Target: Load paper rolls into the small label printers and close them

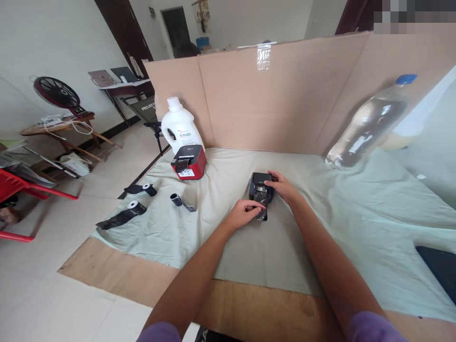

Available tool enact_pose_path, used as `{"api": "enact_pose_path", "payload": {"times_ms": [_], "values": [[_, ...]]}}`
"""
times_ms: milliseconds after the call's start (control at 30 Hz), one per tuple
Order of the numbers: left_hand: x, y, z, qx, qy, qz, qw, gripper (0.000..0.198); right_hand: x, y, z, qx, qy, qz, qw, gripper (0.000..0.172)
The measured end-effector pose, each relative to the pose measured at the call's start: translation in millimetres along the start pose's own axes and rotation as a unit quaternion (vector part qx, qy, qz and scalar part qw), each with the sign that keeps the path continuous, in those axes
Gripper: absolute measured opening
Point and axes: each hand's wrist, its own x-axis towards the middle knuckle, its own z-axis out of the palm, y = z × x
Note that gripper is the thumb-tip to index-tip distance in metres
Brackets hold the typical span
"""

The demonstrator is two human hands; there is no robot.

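A small black printer (261, 179) stands on the pale green cloth in front of me, with a black, shiny strip (262, 194) hanging out of its front. My right hand (282, 186) grips the printer's right side, thumb on the top. With thumb and fingers together, my left hand (245, 213) pinches the strip near its lower end. Further back on the left sits a red and black printer (192, 164), a dark strip at its front too. Rolls of black film, one (137, 207) with a white core, lie partly unrolled on the left.
Behind the red printer rises a white jug (181, 126). A large clear bottle with a blue cap (372, 123) leans at the right against the cardboard wall (270, 109). A dark flat object (440, 268) lies at the right edge. Bare wood (135, 275) shows along the table's front.
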Motion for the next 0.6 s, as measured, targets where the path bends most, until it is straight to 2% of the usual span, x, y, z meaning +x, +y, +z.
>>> {"api": "enact_pose_path", "payload": {"times_ms": [67,133,200,233,267,367,433,500,600], "values": [[1,1,-5.7,0.019,0.037,0.051,0.998,0.027,-1,4,-1,-0.004,0.016,-0.002,1.000,0.061],[10,2,-12.5,0.021,0.132,0.072,0.988,0.028,-5,7,1,0.004,0.057,0.003,0.998,0.059],[26,0,-18.9,0.020,0.221,0.035,0.974,0.030,-13,9,6,0.027,0.107,0.013,0.994,0.051],[35,-1,-21.4,0.025,0.235,0.002,0.972,0.032,-19,9,10,0.037,0.126,0.018,0.991,0.046],[45,-2,-23.1,0.035,0.225,-0.035,0.973,0.035,-25,9,15,0.044,0.137,0.021,0.989,0.041],[68,-4,-22.2,0.060,0.137,-0.118,0.982,0.046,-45,6,27,0.042,0.143,0.013,0.989,0.039],[76,0,-15.7,0.059,0.110,-0.123,0.984,0.050,-56,4,30,0.032,0.132,-0.009,0.991,0.043],[81,7,-4.0,0.054,0.115,-0.106,0.986,0.050,-63,2,24,0.022,0.121,-0.033,0.992,0.046],[96,24,25.6,0.044,0.132,-0.071,0.988,0.045,-66,-5,-7,0.032,0.121,-0.070,0.990,0.048]]}}
